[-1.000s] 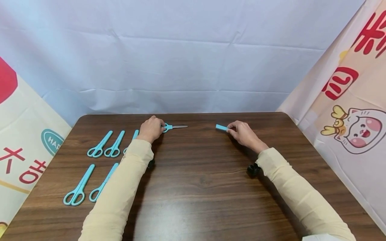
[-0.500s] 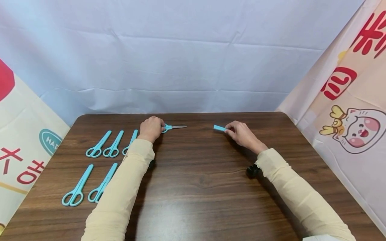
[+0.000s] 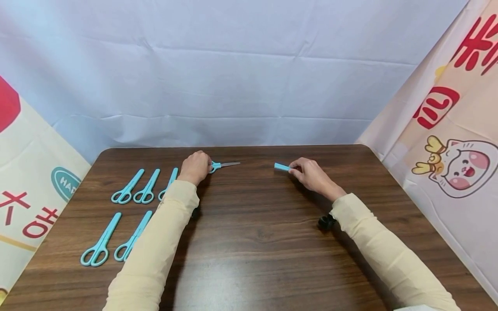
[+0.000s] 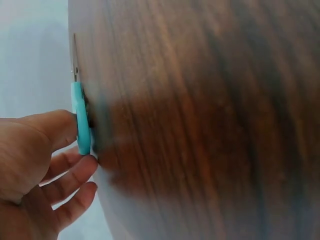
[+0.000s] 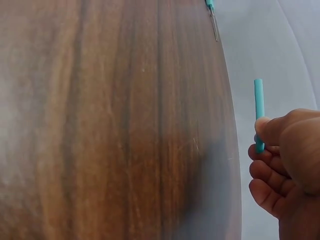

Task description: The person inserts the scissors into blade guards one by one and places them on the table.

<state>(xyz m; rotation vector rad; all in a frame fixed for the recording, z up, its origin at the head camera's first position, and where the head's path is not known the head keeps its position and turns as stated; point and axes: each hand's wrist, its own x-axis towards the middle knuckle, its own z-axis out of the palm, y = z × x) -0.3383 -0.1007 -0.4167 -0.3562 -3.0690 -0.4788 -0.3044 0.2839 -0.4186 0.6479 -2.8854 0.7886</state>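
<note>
My left hand (image 3: pixel 196 167) grips a pair of light-blue scissors (image 3: pixel 216 166) by the handles near the table's far edge. Their bare metal blades point right, and in the left wrist view the scissors (image 4: pixel 80 115) sit between the thumb and fingers. To the right, my right hand (image 3: pixel 311 173) pinches a light-blue blade cover (image 3: pixel 281 166) by one end. In the right wrist view the free end of the cover (image 5: pixel 258 95) sticks out past the thumb, and the scissor blades (image 5: pixel 215 26) show at the top. A gap separates the blades from the cover.
Several light-blue scissors with covered blades lie in two rows on the left of the brown wooden table (image 3: pixel 256 242), such as the front-left pair (image 3: pixel 101 242). My left sleeve (image 3: pixel 155 246) partly hides some. A white curtain (image 3: pixel 241 86) hangs behind the table.
My right hand has moved slightly left with the blade cover, towards the scissors. The left hand keeps its grip almost in place, and the head view has shifted a little.
</note>
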